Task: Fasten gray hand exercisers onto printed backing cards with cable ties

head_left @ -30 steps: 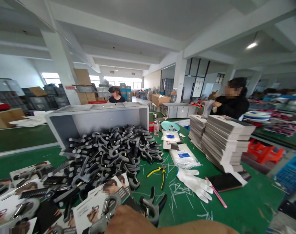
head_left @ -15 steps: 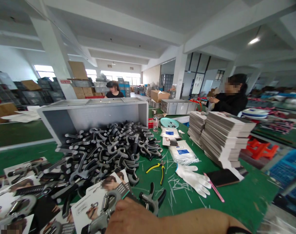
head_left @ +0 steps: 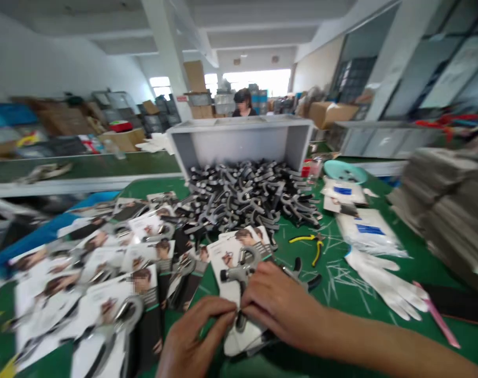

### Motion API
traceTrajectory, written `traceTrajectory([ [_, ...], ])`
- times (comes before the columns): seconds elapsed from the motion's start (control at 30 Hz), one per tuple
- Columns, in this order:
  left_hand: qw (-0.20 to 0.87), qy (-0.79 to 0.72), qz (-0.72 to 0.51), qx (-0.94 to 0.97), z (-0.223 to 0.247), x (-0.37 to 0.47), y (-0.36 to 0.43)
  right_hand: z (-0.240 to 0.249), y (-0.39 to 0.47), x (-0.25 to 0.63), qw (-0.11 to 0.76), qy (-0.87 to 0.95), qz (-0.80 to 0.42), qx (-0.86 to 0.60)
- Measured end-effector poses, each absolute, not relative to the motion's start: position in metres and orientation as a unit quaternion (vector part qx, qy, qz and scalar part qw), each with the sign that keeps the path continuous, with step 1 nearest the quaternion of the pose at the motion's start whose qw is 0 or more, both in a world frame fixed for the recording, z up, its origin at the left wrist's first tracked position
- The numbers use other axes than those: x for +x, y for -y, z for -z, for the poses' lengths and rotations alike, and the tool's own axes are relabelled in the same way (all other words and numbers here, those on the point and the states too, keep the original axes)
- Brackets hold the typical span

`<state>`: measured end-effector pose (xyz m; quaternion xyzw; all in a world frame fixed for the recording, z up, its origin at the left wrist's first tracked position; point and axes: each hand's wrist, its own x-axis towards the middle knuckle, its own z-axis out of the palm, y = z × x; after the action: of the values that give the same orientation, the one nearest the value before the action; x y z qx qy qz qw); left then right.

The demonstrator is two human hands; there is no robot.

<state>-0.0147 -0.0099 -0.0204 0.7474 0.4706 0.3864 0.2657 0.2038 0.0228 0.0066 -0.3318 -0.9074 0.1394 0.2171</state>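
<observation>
You are working with both hands at the near middle of the green bench (head_left: 154,185). A gray squeezer (head_left: 239,273) is lying on a white card (head_left: 222,254), right by your fingers. Your left hand (head_left: 201,333) is making a pinching grip, with finger and thumb touching near the squeezer's handle; it is too blurry to see anything between them. Your right hand (head_left: 276,304) is bending over the handle from the right, but its tips are hiding, so you cannot tell how its grip is standing. More cards (head_left: 101,294) with squeezers are lying to the left. Farther off, a big pile of squeezers (head_left: 242,197) is spilling from a gray bin (head_left: 239,144). Yellow pliers (head_left: 301,239) and a white glove (head_left: 380,283) are resting to the right.
</observation>
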Motion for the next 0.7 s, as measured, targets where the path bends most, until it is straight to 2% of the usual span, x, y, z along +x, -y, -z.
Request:
traceTrajectory([
  [0.3,0.318,-0.488,-0.395,0.710,0.016,-0.013,0.009,0.004,-0.030,0.199,0.276,0.884,-0.214,-0.312],
  [0.53,0.224,-0.439,-0.323,0.808,-0.001,-0.012,0.005,0.004,-0.030,0.195,0.269,0.876,-0.228,-0.329],
  [0.7,0.188,-0.407,-0.397,0.800,-0.005,-0.010,0.004,-0.002,-0.031,0.195,0.252,0.883,-0.217,-0.330],
])
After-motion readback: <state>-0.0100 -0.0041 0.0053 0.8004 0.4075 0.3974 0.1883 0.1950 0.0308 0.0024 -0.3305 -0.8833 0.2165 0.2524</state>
